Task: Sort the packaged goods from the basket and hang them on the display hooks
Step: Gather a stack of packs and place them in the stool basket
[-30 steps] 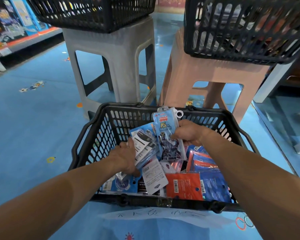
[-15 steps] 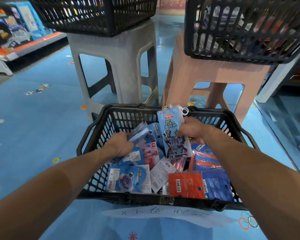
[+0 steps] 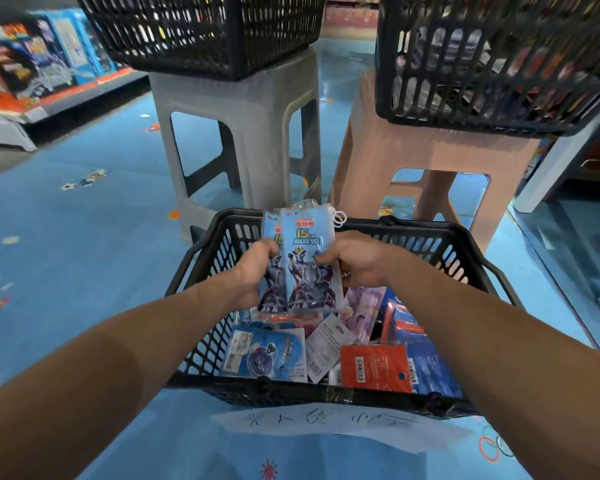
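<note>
Your left hand (image 3: pixel 253 268) and right hand (image 3: pixel 357 261) were both raised over the far half of the black basket (image 3: pixel 430 237), with two matching blue packs held upright between them. The fingers (image 3: pixel 326 259) of your right hand were clenched on the right edge of the front ruler-set pack (image 3: pixel 305 268), its printed face towards you and its top reaching above the far rim. The fingers (image 3: pixel 268 250) of your left hand were curled on the left edge of the second pack (image 3: pixel 272 233), which sat just behind the first, overlapped by it and offset to the left. The two packs were touching. Below your fingers, the rest of the packaged goods (image 3: pixel 267 355) lay loose in the basket: a blue pack with a round design under your left wrist, a white barcoded card (image 3: pixel 326 344) beneath the held packs, and an orange-red pack (image 3: pixel 374 368) under your right forearm. A handwritten paper note (image 3: pixel 326 424) hung on the basket's near wall. Beyond your fingers stood a grey stool (image 3: pixel 243 109) to the left and a pink stool (image 3: pixel 413 150) to the right, each carrying another black basket on top, all on the blue floor (image 3: pixel 84 237). Far off to the left of your left hand ran a shelf of boxed goods (image 3: pixel 32 64), too blurred to read.
</note>
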Available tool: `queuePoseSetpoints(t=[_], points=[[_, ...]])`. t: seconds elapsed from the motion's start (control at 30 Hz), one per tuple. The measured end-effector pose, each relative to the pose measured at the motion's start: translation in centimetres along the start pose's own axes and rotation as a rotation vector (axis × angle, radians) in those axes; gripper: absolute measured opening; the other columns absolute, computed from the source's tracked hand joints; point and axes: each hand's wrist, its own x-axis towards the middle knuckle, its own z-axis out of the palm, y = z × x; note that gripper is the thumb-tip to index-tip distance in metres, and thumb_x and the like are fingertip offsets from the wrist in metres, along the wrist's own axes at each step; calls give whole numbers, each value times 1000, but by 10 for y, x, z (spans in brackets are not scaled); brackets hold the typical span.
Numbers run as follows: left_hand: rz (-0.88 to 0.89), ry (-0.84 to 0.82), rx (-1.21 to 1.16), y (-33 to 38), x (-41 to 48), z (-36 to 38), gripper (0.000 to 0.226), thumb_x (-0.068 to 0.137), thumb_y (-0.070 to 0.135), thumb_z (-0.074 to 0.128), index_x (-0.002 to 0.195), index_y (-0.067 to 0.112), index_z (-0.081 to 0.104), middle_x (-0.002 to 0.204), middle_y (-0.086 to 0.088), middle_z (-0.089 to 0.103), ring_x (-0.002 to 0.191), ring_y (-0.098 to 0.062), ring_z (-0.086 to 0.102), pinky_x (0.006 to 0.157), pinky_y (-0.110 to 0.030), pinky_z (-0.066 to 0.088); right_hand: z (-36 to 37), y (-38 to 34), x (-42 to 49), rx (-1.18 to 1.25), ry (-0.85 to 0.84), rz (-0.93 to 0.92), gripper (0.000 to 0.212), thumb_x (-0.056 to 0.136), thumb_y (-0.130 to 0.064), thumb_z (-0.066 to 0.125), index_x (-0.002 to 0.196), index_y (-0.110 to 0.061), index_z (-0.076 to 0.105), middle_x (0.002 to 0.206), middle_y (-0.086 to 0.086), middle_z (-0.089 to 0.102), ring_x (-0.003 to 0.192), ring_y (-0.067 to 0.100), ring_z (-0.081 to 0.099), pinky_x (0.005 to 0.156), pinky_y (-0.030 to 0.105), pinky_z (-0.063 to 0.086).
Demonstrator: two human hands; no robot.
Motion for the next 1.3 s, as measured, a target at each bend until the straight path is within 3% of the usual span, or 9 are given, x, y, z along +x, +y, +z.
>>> queuePoseSetpoints(t=[0.17, 0.27, 0.43, 0.7, 0.77, 0.9, 1.0, 1.17, 1.3], points=[[13, -159, -77, 7, 3, 4, 75, 92, 79, 42, 127, 19, 72, 118, -17, 75, 110, -35, 72, 99, -48, 56, 7, -4, 5, 81, -34, -5, 35, 96, 5, 55, 129, -3, 64, 125, 14, 71, 111, 31, 69, 92, 46, 58], [53, -169, -83, 8, 5, 5, 70, 89, 73, 55, 131, 19, 68, 120, -15, 75, 111, -33, 72, 101, -48, 55, 7, -8, 4, 87, -6, -47, 34, 95, 4, 59, 127, -5, 66, 117, 10, 73, 98, 23, 69, 78, 36, 59], [85, -184, -155, 16, 3, 4, 66, 77, 41, 87, 130, 8, 65, 115, -21, 75, 102, -37, 74, 87, -49, 60, 11, -13, 3, 99, -20, -180, 36, 91, 7, 66, 122, -9, 70, 114, 10, 76, 107, 27, 72, 90, 40, 59], [274, -92, -182, 42, 1, -1, 36, 91, 19, 76, 125, 7, 68, 110, -17, 77, 96, -33, 76, 78, -43, 62, 29, -33, 1, 60, 190, -414, 37, 88, -6, 75, 122, -14, 61, 106, 5, 74, 87, 13, 74, 65, 22, 59], [276, -116, -207, 47, -1, 0, 41, 91, 23, 75, 128, 7, 66, 113, -18, 76, 100, -34, 75, 81, -45, 62, 28, -33, 2, 132, 133, -372, 53, 83, -16, 81, 130, -8, 58, 110, 12, 75, 93, 23, 76, 76, 35, 64], [255, -243, -244, 50, -6, 8, 51, 90, 29, 71, 134, 6, 61, 123, -20, 72, 110, -38, 72, 91, -50, 59, 23, -27, -5, 169, -62, -281, 41, 89, -8, 72, 129, -7, 64, 118, 22, 72, 107, 40, 71, 89, 54, 59], [227, -270, -150, 48, -4, 15, 41, 103, 35, 57, 137, 12, 60, 127, -15, 72, 113, -35, 71, 95, -50, 58, 10, -21, -9, 139, -108, -265, 45, 89, 0, 70, 133, -7, 62, 123, 22, 70, 113, 43, 68, 96, 60, 55], [74, -236, 152, 37, 13, 7, 75, 98, 75, 32, 135, 16, 61, 124, -8, 69, 117, -24, 63, 101, -41, 44, -33, -9, -21, 105, -82, -142, 48, 80, -5, 71, 127, -2, 63, 109, 14, 73, 96, 33, 72, 92, 53, 56], [61, -140, 756, 12, 23, -12, 41, 105, 48, 49, 119, 11, 62, 121, -8, 65, 107, -21, 61, 86, -35, 49, -70, 9, -35, 152, -102, -57, 42, 71, -7, 72, 113, -5, 64, 99, 12, 74, 88, 31, 72, 93, 47, 53]])
